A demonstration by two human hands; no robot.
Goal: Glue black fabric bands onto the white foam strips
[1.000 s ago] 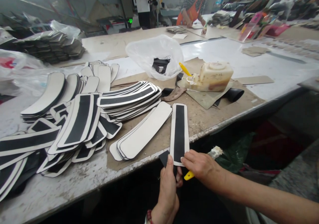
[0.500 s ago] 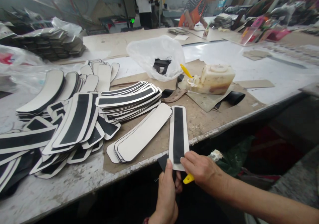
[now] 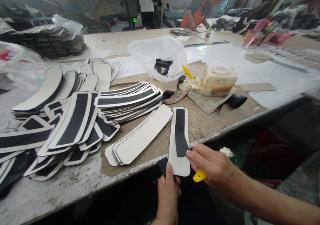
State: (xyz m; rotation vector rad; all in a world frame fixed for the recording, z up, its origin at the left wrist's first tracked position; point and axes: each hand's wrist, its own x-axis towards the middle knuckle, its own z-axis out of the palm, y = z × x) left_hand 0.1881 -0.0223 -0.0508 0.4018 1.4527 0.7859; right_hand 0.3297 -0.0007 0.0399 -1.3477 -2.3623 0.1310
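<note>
At the table's front edge lies a long white panel [image 3: 178,166] with rounded corners, its near end overhanging. My left hand [image 3: 167,193] grips that near end, thumb on top, with black material [image 3: 163,165] also showing by the thumb. On the panel rests a black strip [image 3: 180,128], flat at the far end and bent sideways near me. My right hand [image 3: 213,163] pinches the strip's near corner. The same hand holds a brush with a yellow handle [image 3: 200,175] and white-coated bristles [image 3: 227,152]. Left of it lies a small stack of plain white panels [image 3: 145,135].
Stacked panels with black strips [image 3: 128,99] and a heap of more panels [image 3: 72,121] cover the left side. Behind stand a clear plastic bag [image 3: 142,53] and a stained glue container [image 3: 220,81] with another yellow handle [image 3: 187,72]. A co-worker [image 3: 197,8] leans over the far table.
The strip's near end has come up off the panel's lower part and shifted right in my right hand. Bare white now shows there. My left hand still holds the panel.
</note>
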